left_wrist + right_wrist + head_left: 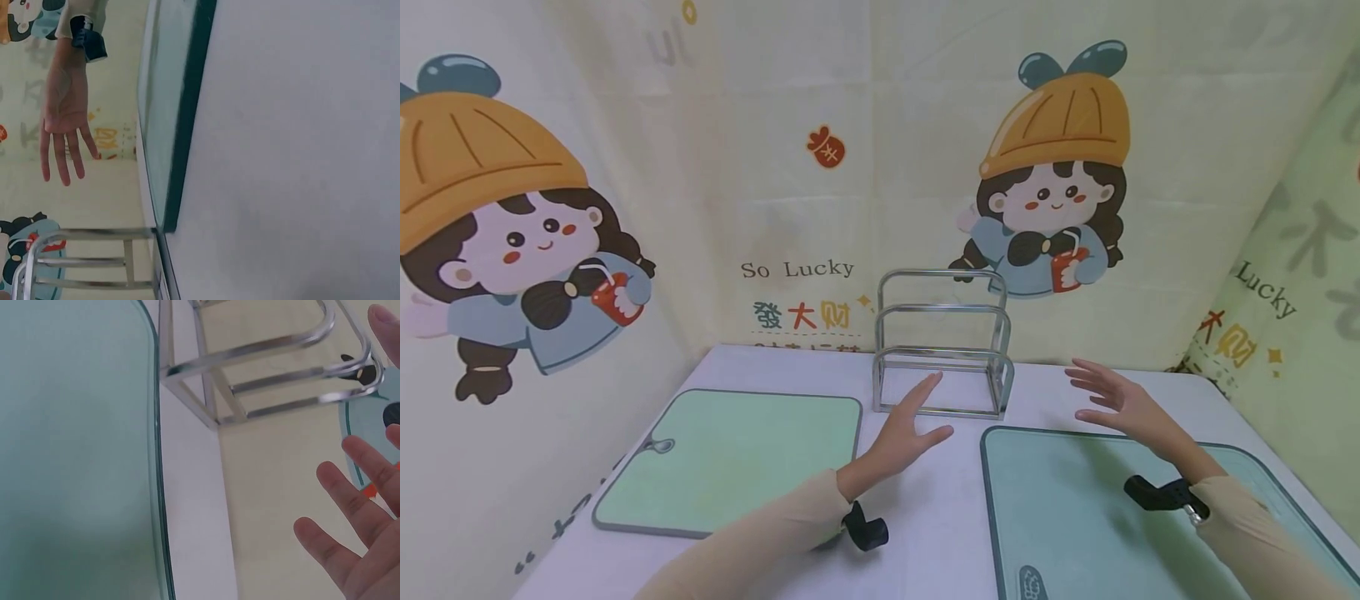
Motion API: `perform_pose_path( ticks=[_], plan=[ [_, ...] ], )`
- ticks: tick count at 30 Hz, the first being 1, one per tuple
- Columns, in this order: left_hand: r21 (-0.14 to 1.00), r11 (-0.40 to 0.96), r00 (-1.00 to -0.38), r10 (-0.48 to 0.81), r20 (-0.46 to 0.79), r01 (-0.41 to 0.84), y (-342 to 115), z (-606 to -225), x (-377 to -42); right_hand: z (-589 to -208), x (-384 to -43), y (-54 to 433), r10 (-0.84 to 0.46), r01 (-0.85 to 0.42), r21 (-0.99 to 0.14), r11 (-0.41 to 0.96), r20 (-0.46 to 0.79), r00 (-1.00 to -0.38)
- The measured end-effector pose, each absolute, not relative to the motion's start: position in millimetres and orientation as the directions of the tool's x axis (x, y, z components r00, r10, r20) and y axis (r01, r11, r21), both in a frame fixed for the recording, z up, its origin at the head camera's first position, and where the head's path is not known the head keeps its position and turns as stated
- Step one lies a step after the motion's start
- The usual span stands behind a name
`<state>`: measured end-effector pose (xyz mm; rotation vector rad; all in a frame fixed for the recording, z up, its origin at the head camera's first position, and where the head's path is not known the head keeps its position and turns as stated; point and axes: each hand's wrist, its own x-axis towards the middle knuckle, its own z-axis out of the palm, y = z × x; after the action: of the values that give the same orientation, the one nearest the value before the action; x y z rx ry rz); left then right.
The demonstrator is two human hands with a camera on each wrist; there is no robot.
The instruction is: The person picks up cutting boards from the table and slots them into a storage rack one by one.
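My left hand (895, 435) hovers between two cutting boards, fingers straight and thumb spread, holding nothing. In the head view its fingertips overlap the front of a metal rack (944, 412) with several upright loops. Above the far part of the larger blue-green cutting board (1060, 517) my right hand (1131, 406) is raised with fingers spread and nothing in them. The smaller light green cutting board (752, 458) lies flat to the left of my left hand. In the right wrist view, the spread fingers (344, 494) appear beside the rack (269, 381).
A white tabletop (925, 533) carries the boards and the rack. Behind it hangs a printed cloth (925, 167) with cartoon figures and lettering, close to the rack. Each wrist wears a black camera, such as the one on the left wrist (867, 530).
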<state>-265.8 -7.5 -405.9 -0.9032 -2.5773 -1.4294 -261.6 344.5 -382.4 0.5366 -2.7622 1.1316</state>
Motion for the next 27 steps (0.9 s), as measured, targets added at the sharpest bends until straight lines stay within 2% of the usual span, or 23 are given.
perform_pose_path(
  ticks=[4,10,19,27],
  plan=[
    [0.857,0.316,-0.833,0.514,0.206,0.407,-1,-407,-262,-382,-257,357,-0.271,-0.344,-0.665,0.663,0.216,-0.938],
    [0.961,0.228,-0.842,0.539,0.011,0.158,5,-413,-262,-381,-249,376,-0.256,-0.332,-0.655,0.678,0.213,-0.943],
    [0.983,0.114,-0.801,0.571,-0.182,-0.142,10,-424,-266,-385,-242,406,-0.193,-0.237,-0.635,0.735,0.139,-0.971],
    [0.961,0.057,-0.786,0.563,-0.256,-0.272,12,-424,-256,-389,-237,435,-0.176,-0.199,-0.627,0.753,0.098,-0.979]
  ],
)
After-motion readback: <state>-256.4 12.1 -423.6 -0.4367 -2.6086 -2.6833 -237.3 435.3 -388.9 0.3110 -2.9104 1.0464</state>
